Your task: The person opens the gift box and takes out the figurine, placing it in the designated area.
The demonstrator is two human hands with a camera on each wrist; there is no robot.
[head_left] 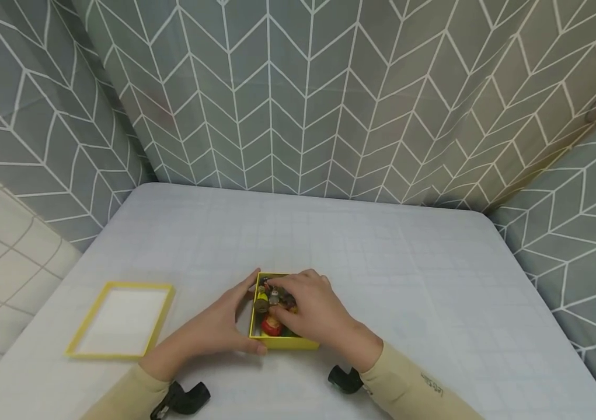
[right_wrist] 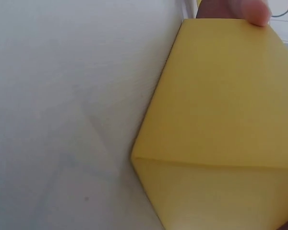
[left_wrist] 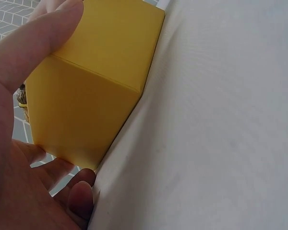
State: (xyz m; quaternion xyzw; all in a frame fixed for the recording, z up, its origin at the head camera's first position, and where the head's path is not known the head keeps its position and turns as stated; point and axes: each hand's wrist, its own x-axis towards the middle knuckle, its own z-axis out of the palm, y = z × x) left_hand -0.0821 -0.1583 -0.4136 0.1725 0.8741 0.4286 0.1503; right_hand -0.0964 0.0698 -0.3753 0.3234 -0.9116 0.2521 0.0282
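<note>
An open yellow box point(head_left: 284, 344) sits on the white table near its front edge, filled with several small toys point(head_left: 265, 303), one of them red and yellow point(head_left: 271, 325). My left hand point(head_left: 249, 315) grips the box's left side, thumb at the near corner and fingers at the far one. The left wrist view shows the box's yellow wall point(left_wrist: 91, 96) with my thumb point(left_wrist: 48, 28) across it. My right hand point(head_left: 276, 297) reaches into the box, its fingers curled over the toys; whether they pinch one is hidden. In the right wrist view the box's outer wall point(right_wrist: 221, 105) fills the frame.
The box's yellow-rimmed lid point(head_left: 135, 286) lies upside down on the table point(head_left: 382, 262) to the left. Grey chevron-patterned curtains point(head_left: 303, 87) close in the back and both sides. Black wrist camera mounts point(head_left: 187, 399) sit at my sleeves.
</note>
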